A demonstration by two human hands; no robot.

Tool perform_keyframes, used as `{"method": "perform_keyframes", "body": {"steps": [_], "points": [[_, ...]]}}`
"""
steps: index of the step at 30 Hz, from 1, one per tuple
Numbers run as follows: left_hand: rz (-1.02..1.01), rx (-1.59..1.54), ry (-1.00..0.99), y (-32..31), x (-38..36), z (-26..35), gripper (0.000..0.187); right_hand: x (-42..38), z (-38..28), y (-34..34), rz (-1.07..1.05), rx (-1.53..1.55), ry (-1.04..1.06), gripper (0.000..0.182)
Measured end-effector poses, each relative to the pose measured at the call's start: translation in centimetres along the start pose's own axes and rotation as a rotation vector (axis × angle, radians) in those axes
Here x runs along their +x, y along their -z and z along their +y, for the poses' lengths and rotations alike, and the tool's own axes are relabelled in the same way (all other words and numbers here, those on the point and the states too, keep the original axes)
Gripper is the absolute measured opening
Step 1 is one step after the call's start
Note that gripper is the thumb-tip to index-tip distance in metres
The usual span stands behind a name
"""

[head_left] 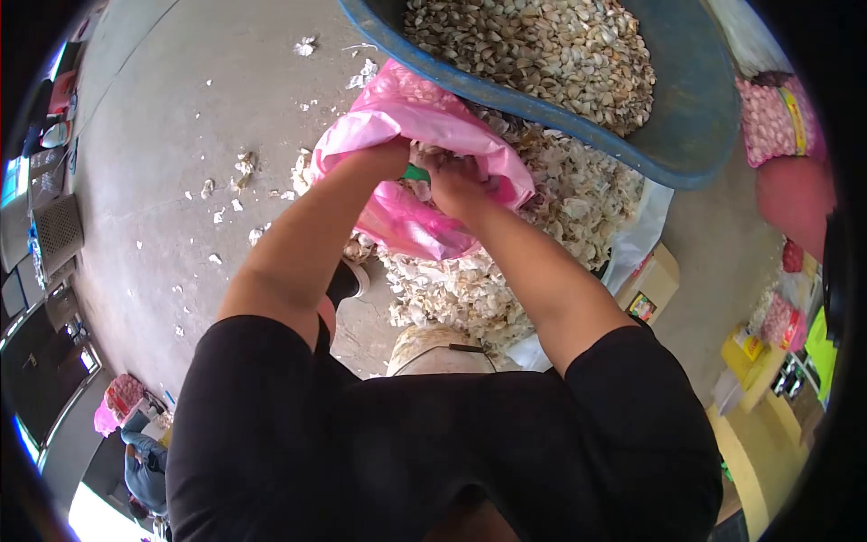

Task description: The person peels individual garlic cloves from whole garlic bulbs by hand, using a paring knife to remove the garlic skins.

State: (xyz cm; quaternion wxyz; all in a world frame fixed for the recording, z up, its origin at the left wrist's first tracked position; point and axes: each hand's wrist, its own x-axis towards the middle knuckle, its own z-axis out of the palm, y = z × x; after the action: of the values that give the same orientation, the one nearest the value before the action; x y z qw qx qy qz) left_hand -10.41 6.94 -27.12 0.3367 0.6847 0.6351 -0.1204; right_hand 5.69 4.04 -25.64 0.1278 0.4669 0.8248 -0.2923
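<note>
A pink plastic bag [415, 226] stands open in front of me, with pale garlic-like pieces inside. Both my arms reach into its mouth. My left hand [393, 155] is mostly hidden behind the bag's folded rim, and its fingers do not show. My right hand [456, 176] is inside the bag with its fingers bent down over the contents; what they hold, if anything, is hidden. Something green [415, 172] lies between the two hands. Just beyond the bag is a large blue tub [691, 99] with many garlic cloves [578, 54] in it.
Heaped peels [470, 294] lie beside and below the bag. A whitish bucket [433, 350] is close to my body. Filled net bags [772, 117] and a cardboard box [652, 280] are at right. A person [144, 470] is at lower left, near a grey crate [59, 226].
</note>
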Motion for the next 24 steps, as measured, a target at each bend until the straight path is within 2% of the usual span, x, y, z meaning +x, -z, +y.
{"method": "perform_keyframes", "body": {"steps": [1, 3, 4, 5, 6, 7, 8, 10, 11, 13, 16, 18, 19, 22, 24], "points": [[-0.097, -0.006, 0.028, 3.4, -2.5, 0.7, 0.036, -1.3, -1.2, 0.7, 0.226, 0.038, -0.046, 0.034], [-0.150, -0.180, 0.039, 7.1, -4.1, 0.8, 0.034, -0.5, -0.8, 0.2, -0.098, 0.135, -0.067, 0.033], [-0.126, -0.039, -0.103, 7.0, -3.5, -0.6, 0.034, -0.3, -0.3, -0.1, -0.259, 0.176, -0.079, 0.033], [-0.479, -0.252, 0.048, 11.6, -5.9, 2.1, 0.032, -1.4, -1.4, 2.8, -0.349, 0.046, -0.023, 0.032], [-0.430, -0.513, -0.063, 11.8, -7.6, 1.8, 0.032, -2.4, -1.4, 3.1, -0.104, -0.078, 0.095, 0.029], [-0.455, -0.695, -0.054, 13.3, -10.3, 1.8, 0.032, -3.0, -1.9, 4.5, -0.079, 0.091, -0.075, 0.027], [-0.481, -0.865, -0.061, 14.6, -11.7, 2.2, 0.033, -3.4, -1.6, 4.8, -0.020, 0.158, -0.049, 0.031], [-0.311, -0.671, -0.394, 14.8, -12.0, -0.2, 0.033, -3.4, -1.2, 4.3, 0.119, 0.150, -0.083, 0.039], [-0.297, -0.922, -0.111, 15.4, -12.8, 0.5, 0.026, -3.6, -1.4, 4.4, 0.164, 0.192, -0.111, 0.039], [-0.272, -0.992, -0.041, 15.6, -12.8, 0.0, 0.021, -4.1, -1.3, 4.9, 0.234, 0.242, -0.103, 0.041], [-0.182, -1.050, 0.022, 15.1, -12.7, 0.6, 0.020, -5.7, -2.4, 7.7, 0.085, 0.395, -0.099, 0.045], [-0.160, -1.055, 0.070, 15.5, -13.8, 1.8, 0.019, -7.5, -3.9, 7.8, 0.151, 0.789, -0.084, 0.041], [-0.160, -1.075, 0.034, 15.6, -14.3, 2.0, 0.019, -8.3, -4.4, 7.9, 0.186, 0.983, -0.070, 0.039], [-0.162, -1.286, 0.084, 16.1, -16.8, 3.4, 0.021, -10.0, -5.5, 9.6, 0.253, 0.910, -0.016, 0.033], [-0.160, -1.382, 0.036, 16.1, -17.5, 3.4, 0.022, -11.4, -6.6, 11.7, 0.325, 0.688, -0.079, 0.030]]}}
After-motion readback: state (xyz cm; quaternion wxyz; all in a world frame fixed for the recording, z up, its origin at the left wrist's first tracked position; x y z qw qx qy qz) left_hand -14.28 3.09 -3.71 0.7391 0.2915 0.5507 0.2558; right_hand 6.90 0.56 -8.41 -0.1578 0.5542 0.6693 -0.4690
